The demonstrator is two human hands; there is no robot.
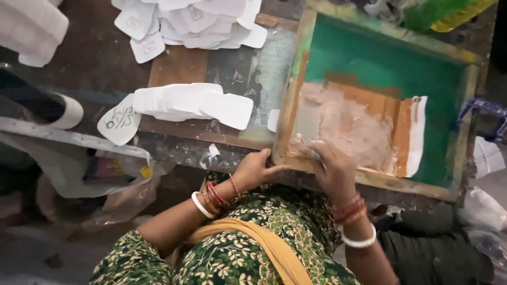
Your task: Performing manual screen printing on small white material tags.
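A wooden-framed printing screen (296, 74) with green mesh lies on the work board. My left hand (257, 168) grips the frame's near left corner. Inside the frame at its near edge, my right hand (331, 168) is closed around a small squeegee-like tool (308, 146) resting on the mesh. A pale, smeared patch bordered with brown tape (369, 105) fills the middle of the screen. Both wrists carry red and white bangles.
A row of white insole-shaped pieces (190, 103) lies left of the screen, and a heap of the same pieces (190, 21) sits at the top. A roll of white tape (68, 112) and plastic bags (105, 174) are at the left. Green and yellow plastic (449, 13) is top right.
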